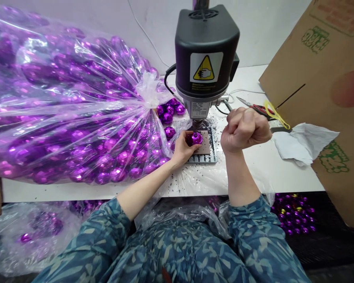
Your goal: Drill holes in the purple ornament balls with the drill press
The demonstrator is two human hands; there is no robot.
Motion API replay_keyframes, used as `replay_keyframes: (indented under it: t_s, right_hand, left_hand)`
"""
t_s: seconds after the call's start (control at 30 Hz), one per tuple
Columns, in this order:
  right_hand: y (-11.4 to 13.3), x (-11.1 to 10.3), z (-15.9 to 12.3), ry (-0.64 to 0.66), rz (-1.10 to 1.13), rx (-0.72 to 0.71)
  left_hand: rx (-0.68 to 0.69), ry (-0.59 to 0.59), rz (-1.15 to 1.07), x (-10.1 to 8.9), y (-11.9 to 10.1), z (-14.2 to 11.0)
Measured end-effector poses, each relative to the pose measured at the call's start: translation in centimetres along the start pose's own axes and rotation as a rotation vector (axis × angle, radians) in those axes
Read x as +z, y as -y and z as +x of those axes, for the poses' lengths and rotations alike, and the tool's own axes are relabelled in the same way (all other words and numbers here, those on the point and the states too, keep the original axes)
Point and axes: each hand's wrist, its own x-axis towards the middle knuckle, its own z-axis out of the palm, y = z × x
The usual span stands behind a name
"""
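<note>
1. OK so the left hand (183,149) has its thumb and fingers closed around a shiny purple ball (197,138), pinching it from the left side.
2. That ball is over the far-left part of a square tan board (205,148), right below the black machine head (207,47) with the yellow hand-warning sticker. The board lies on a slotted metal base (214,157), well in from the near edge of the white table (76,191).
3. Right hand (244,129) is up to the right of the machine, fingers curled into a tight fist. Can't tell if there's anything inside it, sorry.
4. A huge clear bag (76,102) stuffed with purple balls, knotted at its right end, takes up the table's left side. A few loose purple balls (168,117) sit between the knot and the machine.
5. Dark little bits (177,177) are scattered all around the base, some toward the near edge.
6. Over by the right edge: a red-handled tool (261,110), a yellow-handled one (279,116) and crumpled white paper (297,145), next to a big cardboard box (324,74).
7. Below the near edge, more purple balls (295,214) at the right, a few yellow ones mixed in, and a clear plastic bag (29,239) at the left.
</note>
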Motion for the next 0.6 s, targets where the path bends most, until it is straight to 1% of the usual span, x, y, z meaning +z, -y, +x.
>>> replay_keyframes:
  t_s: [0.07, 0.13, 0.2, 0.27, 0.33, 0.4, 0.47, 0.53, 0.6]
  right_hand:
    - [-0.6, -0.3, -0.2, -0.008, -0.044, -0.029]
    - [-0.9, -0.6, -0.4, 0.008, -0.048, -0.090]
    - [-0.7, -0.6, -0.4, 0.034, -0.025, -0.142]
    - [0.0, -0.2, 0.0, 0.056, -0.009, -0.146]
    - [1.0, 1.0, 1.0, 0.072, -0.032, -0.097]
    - [1.8, 2.5, 2.6, 0.098, -0.131, 0.026]
    - [2.1, 4.1, 4.3, 0.124, -0.164, 0.086]
    - [2.0, 5.1, 5.6, 0.181, -0.152, 0.129]
    - [1.8, 5.6, 6.3, 0.215, -0.135, 0.151]
  left_hand:
    - [-0.004, -0.004, -0.006, 0.0, 0.1, 0.0]
    - [-0.005, -0.004, -0.028, 0.0, 0.1, 0.0]
    - [-0.002, -0.003, -0.051, 0.0, 0.0, -0.1]
    - [-0.001, -0.002, -0.062, 0.0, 0.0, -0.1]
    - [-0.002, -0.003, -0.054, 0.0, -0.2, -0.1]
    - [-0.001, -0.024, -0.029, -0.1, -0.5, 0.0]
    - [0.006, -0.049, 0.005, -0.3, -1.0, -0.2]
    - [0.044, -0.061, 0.066, -0.9, -1.7, -1.2]
    - [0.145, -0.023, 0.147, -1.9, -2.4, -3.3]
